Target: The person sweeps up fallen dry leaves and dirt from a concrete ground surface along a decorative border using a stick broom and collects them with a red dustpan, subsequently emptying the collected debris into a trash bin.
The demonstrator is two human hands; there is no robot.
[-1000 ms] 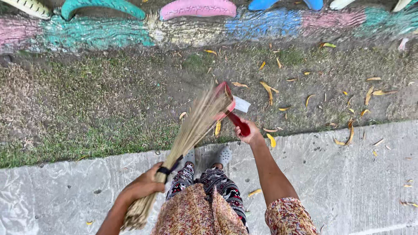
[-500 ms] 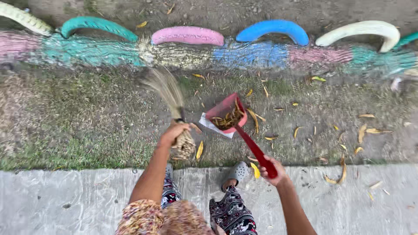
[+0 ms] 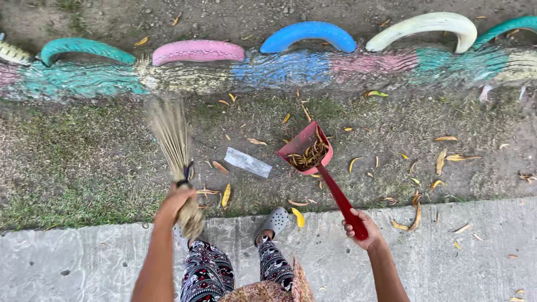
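Observation:
My left hand (image 3: 174, 202) grips a straw hand broom (image 3: 172, 140) near its bound end, bristles fanned out over the grass toward the tyre border. My right hand (image 3: 361, 229) holds the long handle of a red dustpan (image 3: 306, 151), whose scoop rests on the grass and holds several dry yellow leaves. A flat white wrapper (image 3: 247, 162) lies on the ground between broom and dustpan. Yellow leaves (image 3: 226, 195) lie scattered on the grass around them.
A row of half-buried painted tyres (image 3: 197, 51) in teal, pink, blue and white borders the far side. A concrete path (image 3: 458, 263) runs under my feet, one grey clog (image 3: 273, 222) at its edge. More fallen leaves (image 3: 417, 215) lie to the right.
The broom has swung from right to left and now points up-left over the grass. The dustpan was lowered to the ground at the right, and the white wrapper now lies on the grass.

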